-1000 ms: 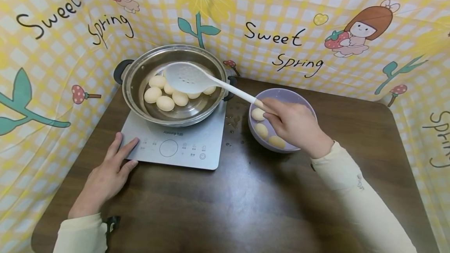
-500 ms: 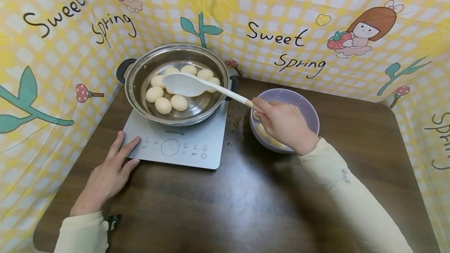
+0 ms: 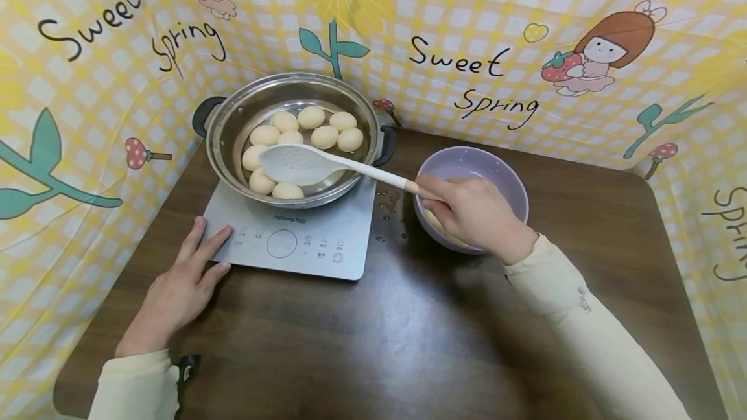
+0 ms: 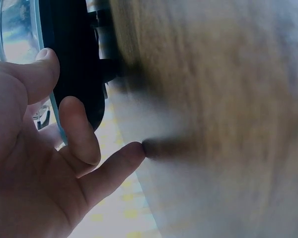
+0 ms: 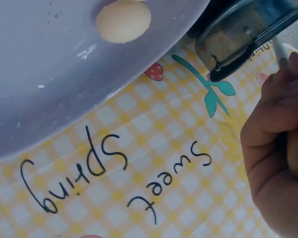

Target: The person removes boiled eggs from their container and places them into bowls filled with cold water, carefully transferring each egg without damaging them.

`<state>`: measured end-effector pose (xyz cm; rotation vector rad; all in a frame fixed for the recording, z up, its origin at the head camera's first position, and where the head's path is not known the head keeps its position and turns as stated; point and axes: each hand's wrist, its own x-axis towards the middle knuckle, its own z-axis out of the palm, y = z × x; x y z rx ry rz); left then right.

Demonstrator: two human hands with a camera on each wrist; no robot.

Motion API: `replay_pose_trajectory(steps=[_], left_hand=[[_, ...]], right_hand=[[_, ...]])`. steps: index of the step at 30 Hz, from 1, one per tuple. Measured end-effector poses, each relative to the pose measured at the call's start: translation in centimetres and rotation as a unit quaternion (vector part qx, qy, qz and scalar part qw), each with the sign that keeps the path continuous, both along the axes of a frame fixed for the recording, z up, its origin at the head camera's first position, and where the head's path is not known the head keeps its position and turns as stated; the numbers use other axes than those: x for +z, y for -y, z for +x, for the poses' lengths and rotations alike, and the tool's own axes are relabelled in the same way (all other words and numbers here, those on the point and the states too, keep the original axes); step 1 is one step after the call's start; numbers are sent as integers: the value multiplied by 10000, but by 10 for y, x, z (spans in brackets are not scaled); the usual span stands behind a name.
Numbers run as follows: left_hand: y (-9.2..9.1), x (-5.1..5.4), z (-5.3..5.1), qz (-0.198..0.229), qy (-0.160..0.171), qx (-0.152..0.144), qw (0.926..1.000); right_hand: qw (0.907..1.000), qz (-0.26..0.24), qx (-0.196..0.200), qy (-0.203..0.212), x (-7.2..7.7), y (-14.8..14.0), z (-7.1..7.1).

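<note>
At the far left, a yellow-and-white checked cloth [image 3: 373, 11] hangs behind a dark wooden table [image 3: 408, 336]. The person's left hand [image 3: 177, 293] comes in from a pale sleeve [image 3: 137, 384], its fingers spread wide and gripping nothing, the tips against the left edge of a silvery induction cooker [image 3: 344, 264]. On the cooker's far part sits a wide steel pot [image 3: 236, 105] with black handles, and inside it a cluster of pale eggs [image 3: 312, 117] lies in shallow water. The head of a white slotted spoon [image 3: 297, 165] is over the eggs at the near side; I can't tell whether it touches them. Its handle slants across the pot's right rim. Drops of water [image 3: 382, 238] dot the table just beside the cooker. Farther right stands a lilac bowl [image 3: 508, 177], with an egg [image 5: 123, 21] inside. Above it, the right hand [image 3: 475, 209] holds the spoon's wooden handle, fingers curled closely round it.
</note>
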<state>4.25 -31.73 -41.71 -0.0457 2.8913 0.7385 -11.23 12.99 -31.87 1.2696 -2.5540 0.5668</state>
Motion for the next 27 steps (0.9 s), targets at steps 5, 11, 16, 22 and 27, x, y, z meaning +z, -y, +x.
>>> replay_pose_trajectory(steps=[5, 11, 16, 22, 27], left_hand=[[0, 0, 1, 1, 4, 36, 10000], [1, 0, 1, 18, 59, 52, 10000], [1, 0, 1, 0, 30, 36, 10000], [1, 0, 1, -13, -31, 39, 10000], [0, -1, 0, -19, -49, 37, 10000]], right_hand=[[9995, -67, 158, 246, 0, -2, -2], [9987, -9, 235, 448, 2, -2, -4], [9975, 31, 282, 646, 6, -1, -3], [9959, 103, 348, 824, 11, 0, -3], [9930, 194, 384, 1104, 15, -1, -3]])
